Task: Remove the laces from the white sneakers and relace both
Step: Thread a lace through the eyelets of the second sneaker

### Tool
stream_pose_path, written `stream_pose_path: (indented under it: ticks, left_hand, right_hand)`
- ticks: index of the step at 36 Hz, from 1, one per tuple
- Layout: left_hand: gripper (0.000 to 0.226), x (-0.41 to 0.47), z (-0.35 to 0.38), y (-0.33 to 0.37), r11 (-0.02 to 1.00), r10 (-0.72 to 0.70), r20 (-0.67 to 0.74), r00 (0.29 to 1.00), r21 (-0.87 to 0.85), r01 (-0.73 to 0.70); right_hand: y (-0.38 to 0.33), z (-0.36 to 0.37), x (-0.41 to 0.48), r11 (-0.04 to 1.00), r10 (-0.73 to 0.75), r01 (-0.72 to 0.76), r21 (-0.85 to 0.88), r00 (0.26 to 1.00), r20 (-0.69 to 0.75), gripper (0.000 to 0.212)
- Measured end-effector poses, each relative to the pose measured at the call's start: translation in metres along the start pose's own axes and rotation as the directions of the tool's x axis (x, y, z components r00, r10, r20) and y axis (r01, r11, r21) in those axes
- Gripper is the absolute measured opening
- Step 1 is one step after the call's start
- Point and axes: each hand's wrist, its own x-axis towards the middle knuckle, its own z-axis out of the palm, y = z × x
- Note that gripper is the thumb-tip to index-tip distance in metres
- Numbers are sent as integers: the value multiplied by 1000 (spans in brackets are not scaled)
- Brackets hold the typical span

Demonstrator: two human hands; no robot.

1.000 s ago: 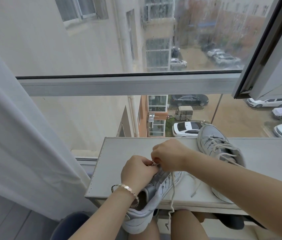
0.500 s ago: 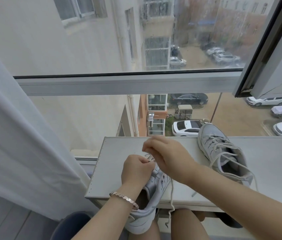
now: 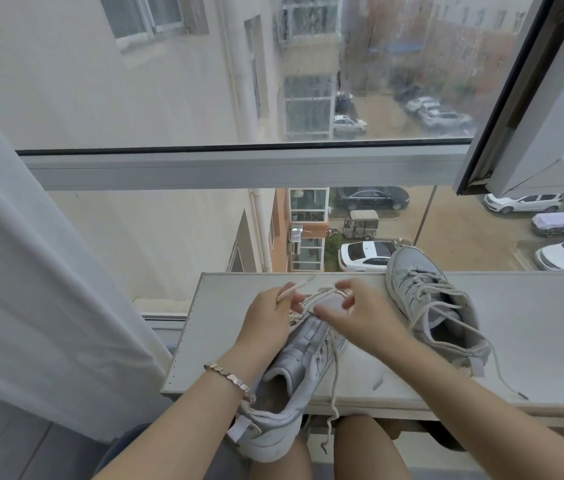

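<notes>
A white sneaker (image 3: pixel 303 362) lies toe-away over the near edge of the white shelf (image 3: pixel 516 317), its heel hanging above my lap. My left hand (image 3: pixel 268 318) rests on its left side and pinches one end of its lace (image 3: pixel 294 289), which sticks up past my fingers. My right hand (image 3: pixel 356 311) hovers over the toe with fingers spread; it looks empty, with a lace loop close by its fingertips. The other lace end (image 3: pixel 333 393) hangs down off the shelf edge. The second white sneaker (image 3: pixel 426 299) lies laced on the shelf to the right, lace ends trailing.
A white curtain (image 3: pixel 31 271) hangs at the left. A large window stands right behind the shelf, with an open sash (image 3: pixel 530 98) at the upper right. My knees are under the shelf's near edge. A small screw-like object (image 3: pixel 377 383) lies on the shelf.
My left hand has pulled a lace end up and left, out of the shoe. My right hand has let go, its fingers spreading, and moved a little to the right.
</notes>
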Motion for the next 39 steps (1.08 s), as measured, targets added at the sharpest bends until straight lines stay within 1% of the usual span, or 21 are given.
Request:
stream_pose_path:
  ticks: [2,4,6,8,11,14,16,19,22,23,24,26,27,28,29,31,33,35,36,37,39]
  left_hand:
    - [34,-1,1,0,995,-15,-22,1000,-101,12]
    - [39,1,1,2,982,-23,-75,997,-188,8]
    - [43,3,-3,7,962,-16,-101,995,-273,-12]
    - [45,4,-6,12,925,-28,-88,996,-381,-8]
    - [42,6,-12,11,938,-18,-107,994,-347,-20]
    - [34,5,-20,9,973,66,-66,996,-216,-79]
    - [28,2,-24,7,984,168,-14,986,-53,-168]
    - [20,-6,-32,3,917,304,41,952,257,-304]
    - [25,-9,-45,-2,856,293,45,955,433,-283]
    - [27,-10,-52,-5,822,267,54,962,508,-256]
    - [27,-11,-60,-10,751,233,81,969,618,-232]
    - [26,-13,-80,-23,526,142,152,978,825,-205]
    - [26,-14,-89,-31,434,81,170,982,881,-188]
    - [29,-16,-97,-38,393,15,160,987,907,-153]
    - [35,-17,-103,-43,411,-50,131,990,906,-99]
    - [45,-18,-106,-48,526,-135,70,988,850,11]
    - [40,-16,-98,-47,626,-156,66,985,779,47]
    - [19,-9,-85,-39,771,-173,122,977,635,58]
    - [19,-6,-77,-30,835,-184,159,970,546,69]
    - [28,-2,-69,-21,888,-187,190,964,451,84]
    - [36,4,-52,-3,950,-174,205,963,291,110]
  right_hand:
    - [5,9,-2,983,135,-122,-136,987,89,77]
    - [5,15,0,971,192,-173,-164,975,108,73]
    - [1,18,7,971,230,-221,-87,967,110,66]
    - [-2,16,12,958,278,-286,22,946,167,59]
    - [-2,13,17,915,323,-373,155,905,277,53]
    - [3,15,18,911,293,-355,209,915,276,33]
    - [7,19,17,921,267,-318,224,935,233,25]
    - [10,25,17,947,215,-246,205,963,160,20]
    - [13,24,19,971,182,-188,150,982,56,13]
    - [15,21,20,974,179,-181,138,984,23,11]
    - [16,17,22,976,179,-177,125,984,-6,9]
    - [21,5,24,978,185,-179,103,982,-45,7]
    - [24,-1,25,979,187,-181,92,981,-57,7]
    - [26,-5,25,980,186,-181,80,981,-62,8]
    - [27,-7,25,982,183,-179,68,982,-57,9]
    - [28,-7,25,984,171,-169,51,985,-31,9]
    - [27,-3,25,987,158,-157,32,987,-15,8]
    - [26,-1,26,988,155,-155,15,988,-21,7]
    - [27,-1,27,988,156,-155,11,987,-25,7]
    - [27,-1,27,988,154,-154,10,988,-29,6]
    - [28,-1,27,989,146,-146,7,989,-30,6]
